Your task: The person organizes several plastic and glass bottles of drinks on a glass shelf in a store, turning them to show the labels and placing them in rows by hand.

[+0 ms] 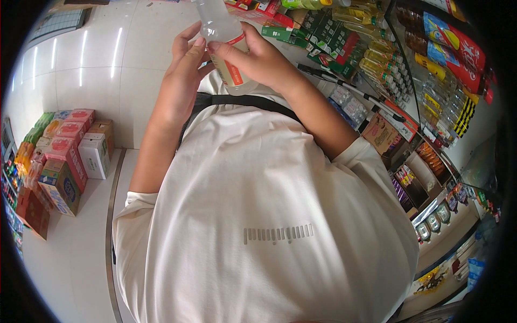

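Observation:
Both of my hands are around a cloudy plastic bottle (221, 21) with a red and cream label, at the top middle of the view. The bottle leans, with its narrower end up and out of the picture. My left hand (186, 62) grips its left side, the fingers pressed against the plastic. From the right, my right hand (266, 59) holds it with the thumb laid across the label and the other fingers mostly hidden behind. The bottle's base hangs just above the dark strap at my waist.
On the left, stacked cartons and packs (67, 148) stand on the pale floor (107, 81). To the right are several rows of yellow-liquid bottles (379, 64), a green carton (328, 35) and large dark soda bottles (452, 40). Shelf boxes (382, 132) with small packets lie close by my right elbow.

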### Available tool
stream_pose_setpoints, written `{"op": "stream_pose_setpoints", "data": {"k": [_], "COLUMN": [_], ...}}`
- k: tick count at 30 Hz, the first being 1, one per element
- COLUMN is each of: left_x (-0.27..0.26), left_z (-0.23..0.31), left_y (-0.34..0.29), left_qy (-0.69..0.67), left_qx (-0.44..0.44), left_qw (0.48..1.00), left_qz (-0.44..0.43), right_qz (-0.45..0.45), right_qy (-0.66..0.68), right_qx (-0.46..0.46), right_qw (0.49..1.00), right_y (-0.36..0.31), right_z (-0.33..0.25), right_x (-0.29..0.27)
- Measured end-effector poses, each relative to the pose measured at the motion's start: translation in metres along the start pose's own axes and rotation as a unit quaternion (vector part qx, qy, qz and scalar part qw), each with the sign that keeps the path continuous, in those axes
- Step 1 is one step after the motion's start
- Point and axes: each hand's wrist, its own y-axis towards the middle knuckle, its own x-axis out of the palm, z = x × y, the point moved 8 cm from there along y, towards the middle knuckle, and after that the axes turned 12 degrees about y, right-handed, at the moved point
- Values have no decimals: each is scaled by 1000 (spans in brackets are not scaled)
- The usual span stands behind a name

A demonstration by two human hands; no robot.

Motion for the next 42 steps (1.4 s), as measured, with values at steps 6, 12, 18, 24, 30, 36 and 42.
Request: {"op": "stream_pose_setpoints", "data": {"k": [6,12,18,24,30,36,42], "left_x": [4,12,16,15,21,27,30], "left_z": [13,31,34,27,28,32,34], "left_y": [0,2,5,8,7,1,-3], "left_qy": [17,70,61,52,63,62,69], "left_qx": [28,58,45,71,48,62,74], "left_qw": [999,994,994,994,993,991,987], "left_qz": [-36,-57,-84,-72,-86,-105,-123], "right_qz": [28,37,37,-48,-158,-182,-177], "right_qy": [124,251,357,410,486,493,474], "right_qx": [66,152,200,215,216,235,236], "right_qw": [990,955,912,885,832,818,830], "right_y": [-2,-11,-21,-27,-31,-43,-47], "right_z": [-9,-8,-8,-11,-20,-25,-26], "right_x": [-6,-13,-9,1,16,24,24]}}
